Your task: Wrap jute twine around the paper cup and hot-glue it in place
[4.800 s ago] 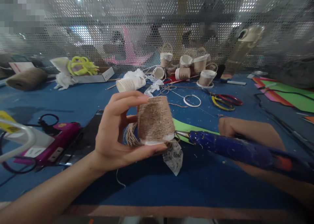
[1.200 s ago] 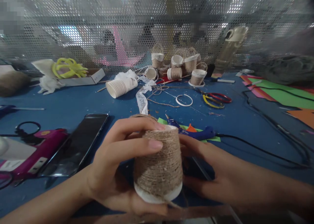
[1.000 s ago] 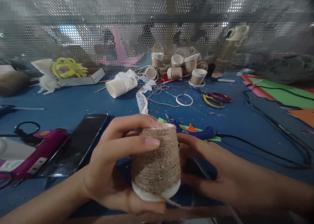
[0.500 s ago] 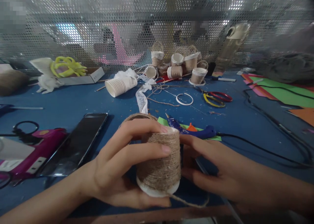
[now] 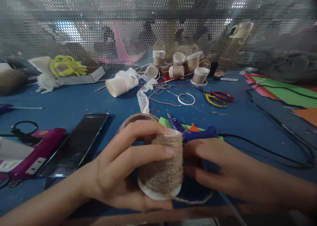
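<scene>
My left hand (image 5: 123, 168) is wrapped round a paper cup covered in jute twine (image 5: 162, 168), held upside down above the blue table's near edge. Fingers lie over its front and the thumb supports it from below. My right hand (image 5: 213, 168) presses against the cup's right side, fingers bent toward it. A loose end of twine (image 5: 195, 199) trails from the white rim at the bottom. A coil of twine (image 5: 135, 118) sits just behind my left fingers. The blue glue gun (image 5: 192, 132) lies on green paper right behind the cup.
A black phone (image 5: 76, 143) and a pink glue gun (image 5: 32, 151) lie at the left. A stack of white cups (image 5: 120, 85), lace ribbon (image 5: 143, 99), scissors (image 5: 219, 99) and finished twine cups (image 5: 184, 64) sit farther back. Coloured paper (image 5: 287, 94) and a black cable (image 5: 272, 127) are at the right.
The glue gun left my right hand and now lies on the table. Both hands brought the cup closer and lower; over the last second the cup turned slightly and the loose twine shifted.
</scene>
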`<state>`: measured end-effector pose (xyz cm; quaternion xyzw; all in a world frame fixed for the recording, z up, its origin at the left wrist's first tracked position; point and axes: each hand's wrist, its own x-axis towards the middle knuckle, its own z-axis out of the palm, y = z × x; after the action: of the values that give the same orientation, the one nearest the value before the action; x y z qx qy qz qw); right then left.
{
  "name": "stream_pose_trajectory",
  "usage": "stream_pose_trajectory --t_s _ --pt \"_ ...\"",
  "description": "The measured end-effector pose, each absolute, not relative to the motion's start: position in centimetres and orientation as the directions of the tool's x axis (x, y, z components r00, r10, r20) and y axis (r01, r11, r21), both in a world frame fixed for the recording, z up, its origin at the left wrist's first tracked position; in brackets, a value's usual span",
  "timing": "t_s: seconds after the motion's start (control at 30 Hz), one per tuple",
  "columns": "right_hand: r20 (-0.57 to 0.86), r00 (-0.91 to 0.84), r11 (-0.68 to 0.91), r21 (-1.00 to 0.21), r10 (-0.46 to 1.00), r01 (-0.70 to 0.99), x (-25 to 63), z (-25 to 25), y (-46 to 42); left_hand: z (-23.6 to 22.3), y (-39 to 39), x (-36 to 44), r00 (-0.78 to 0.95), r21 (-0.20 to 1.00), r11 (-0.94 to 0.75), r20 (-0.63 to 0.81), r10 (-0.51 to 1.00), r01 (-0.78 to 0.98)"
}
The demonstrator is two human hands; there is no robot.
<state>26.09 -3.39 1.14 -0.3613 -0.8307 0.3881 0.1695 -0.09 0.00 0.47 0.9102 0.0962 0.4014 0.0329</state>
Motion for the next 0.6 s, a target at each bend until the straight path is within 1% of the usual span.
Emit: stream_pose_trajectory --t_s 0.1,0.2,0.6 --pt "0.051 -0.707 0.497 -0.748 0.705 0.441 26.08 1.15 -3.34 0.45 0.14 -0.07 0.663 0.122 -0.982 0.724 0.190 0.147" --pt "0.056 -0.731 0.539 -0.714 0.681 0.447 26.13 1.17 -3.29 0.51 0.16 -0.09 0.666 0.117 -0.979 0.719 0.201 0.169" --pt "0.082 -0.732 0.568 -0.690 0.676 0.448 26.21 1.14 -3.32 0.70 0.19 -0.22 0.670 0.104 -0.979 0.717 0.195 0.174"
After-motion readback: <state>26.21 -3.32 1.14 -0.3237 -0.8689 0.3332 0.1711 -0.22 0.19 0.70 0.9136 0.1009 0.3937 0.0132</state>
